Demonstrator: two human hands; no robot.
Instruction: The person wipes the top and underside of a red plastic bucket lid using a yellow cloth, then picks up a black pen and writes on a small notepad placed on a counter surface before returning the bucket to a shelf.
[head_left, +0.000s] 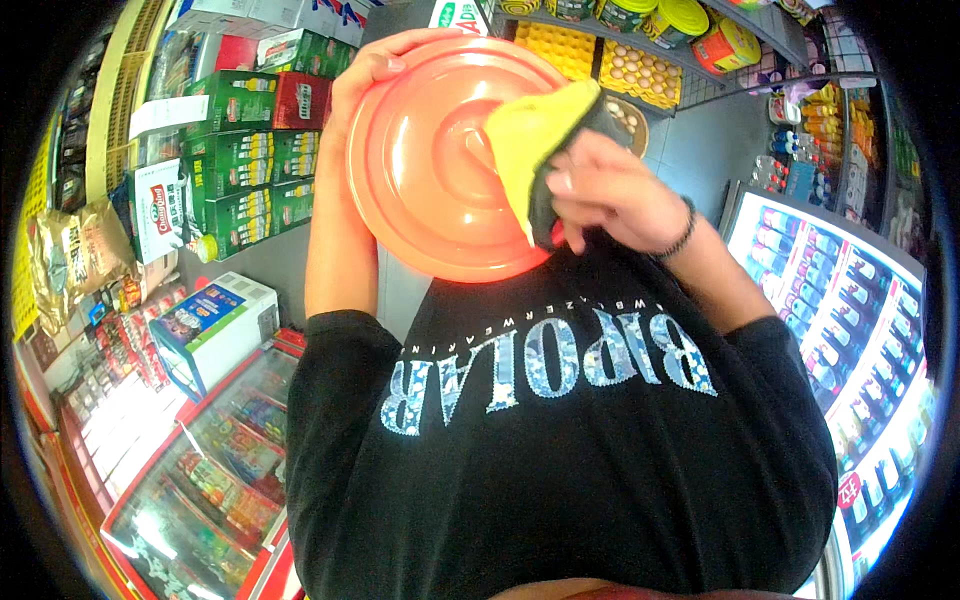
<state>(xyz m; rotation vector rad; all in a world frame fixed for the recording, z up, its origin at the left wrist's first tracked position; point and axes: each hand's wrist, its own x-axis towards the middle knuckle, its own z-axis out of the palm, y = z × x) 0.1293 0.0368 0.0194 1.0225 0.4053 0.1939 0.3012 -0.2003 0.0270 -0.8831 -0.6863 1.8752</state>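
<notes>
A round, glossy orange plastic lid (420, 202) is held up in front of my chest, its broad face towards me. My left hand (364, 79) grips its left rim, with the thumb over the edge and the other fingers mostly hidden behind. In my right hand (619, 191) is a yellow and dark grey cloth (529, 139), bunched at the fingers and lying over the right part of the lid. A bit of red shows at the cloth's lower end. The lid's centre is partly covered by the cloth.
Stacked green drink cartons (232, 161) stand at the left, above a glass-topped chest freezer (217, 465) with a box on its corner. Egg trays (637, 75) and tubs (675, 22) sit on shelving ahead. A lit drinks cooler (832, 300) is at the right.
</notes>
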